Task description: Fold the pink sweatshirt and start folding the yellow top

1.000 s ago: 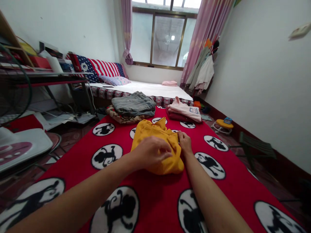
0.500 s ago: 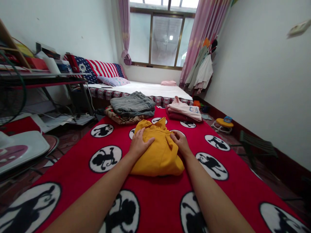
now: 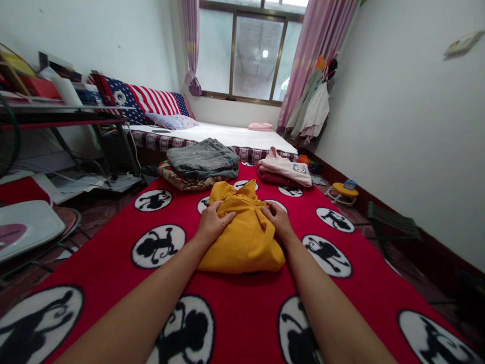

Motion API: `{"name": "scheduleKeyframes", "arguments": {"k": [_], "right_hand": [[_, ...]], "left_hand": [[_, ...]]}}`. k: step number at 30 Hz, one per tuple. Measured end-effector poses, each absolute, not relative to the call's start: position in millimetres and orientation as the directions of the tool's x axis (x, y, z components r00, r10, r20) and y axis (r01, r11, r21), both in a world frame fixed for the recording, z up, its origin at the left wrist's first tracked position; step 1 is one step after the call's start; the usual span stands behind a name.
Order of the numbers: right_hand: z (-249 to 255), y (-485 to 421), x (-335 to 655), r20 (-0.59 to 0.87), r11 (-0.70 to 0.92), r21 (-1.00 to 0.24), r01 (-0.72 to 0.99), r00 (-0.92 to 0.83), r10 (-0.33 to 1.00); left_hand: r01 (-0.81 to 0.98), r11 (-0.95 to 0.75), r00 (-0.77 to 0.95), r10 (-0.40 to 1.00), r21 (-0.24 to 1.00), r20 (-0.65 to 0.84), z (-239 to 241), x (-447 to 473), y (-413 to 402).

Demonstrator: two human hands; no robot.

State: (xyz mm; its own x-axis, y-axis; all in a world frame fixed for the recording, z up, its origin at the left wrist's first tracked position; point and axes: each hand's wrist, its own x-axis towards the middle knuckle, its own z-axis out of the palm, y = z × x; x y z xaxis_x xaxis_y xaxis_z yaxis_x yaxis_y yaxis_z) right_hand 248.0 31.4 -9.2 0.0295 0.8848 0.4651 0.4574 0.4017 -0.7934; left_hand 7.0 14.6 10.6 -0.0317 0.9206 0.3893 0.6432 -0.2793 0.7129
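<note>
A folded mustard-yellow garment (image 3: 242, 237) lies on a red blanket (image 3: 235, 303) printed with black-and-white monkey circles. My left hand (image 3: 212, 222) rests on the garment's left upper part, fingers stretched flat across the cloth. My right hand (image 3: 278, 220) lies on its right upper edge, fingers flat and pressed on the fabric. Both forearms reach in from the bottom of the view. Neither hand grips anything.
Beyond the garment sit a stack of grey and patterned folded clothes (image 3: 202, 162) and a pink and dark red stack (image 3: 286, 172). A bed (image 3: 227, 134) stands under the window. A desk (image 3: 64, 116) is left; a small yellow stool (image 3: 343, 192) and folding chair (image 3: 392, 222) are right.
My left hand has moved from the garment's right-middle to its left upper part and flattened out. My right hand has shifted slightly onto the cloth. The view has dipped a little.
</note>
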Motion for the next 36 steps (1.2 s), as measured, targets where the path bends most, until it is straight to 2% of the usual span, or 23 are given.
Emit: {"name": "scheduleKeyframes", "arguments": {"k": [14, 17, 21, 24, 26, 28, 31, 33, 36], "right_hand": [[-8.4, 31.2, 247.8, 0.474, 0.404, -0.780, 0.478, 0.029, 0.880], [-8.8, 31.4, 247.8, 0.462, 0.394, -0.796, 0.459, 0.040, 0.886], [-9.6, 31.3, 247.5, 0.446, 0.385, -0.813, 0.435, 0.042, 0.894], [-9.2, 30.8, 246.8, 0.452, 0.396, -0.817, 0.419, 0.037, 0.891], [-8.6, 30.9, 246.5, 0.454, 0.404, -0.823, 0.400, 0.036, 0.890], [-8.3, 31.8, 246.8, 0.466, 0.414, -0.826, 0.383, 0.050, 0.883], [-9.0, 33.8, 248.8, 0.470, 0.406, -0.840, 0.359, 0.109, 0.876], [-9.8, 35.1, 250.7, 0.446, 0.379, -0.864, 0.331, 0.155, 0.881], [-11.1, 37.4, 253.4, 0.390, 0.337, -0.909, 0.246, 0.218, 0.895]], "left_hand": [[0.624, -0.250, -0.058, 0.930, 0.741, 0.363, 15.6, 8.6, 12.1], [0.597, -0.266, -0.084, 0.917, 0.756, 0.389, 16.9, 8.2, 10.6], [0.553, -0.387, -0.062, 0.864, 0.738, 0.499, 19.6, 7.2, 4.6], [0.584, -0.527, -0.025, 0.749, 0.618, 0.662, 22.7, 7.8, -4.0], [0.625, -0.631, 0.071, 0.633, 0.460, 0.771, 25.3, 10.0, -12.0], [0.635, -0.731, 0.246, 0.500, 0.251, 0.830, 27.8, 13.8, -20.9], [0.543, -0.839, 0.522, 0.320, -0.019, 0.790, 30.4, 20.5, -32.4], [0.490, -0.867, 0.612, 0.272, -0.086, 0.743, 31.2, 24.0, -37.1], [0.473, -0.879, 0.637, 0.292, -0.061, 0.714, 32.5, 26.9, -41.0]]}}
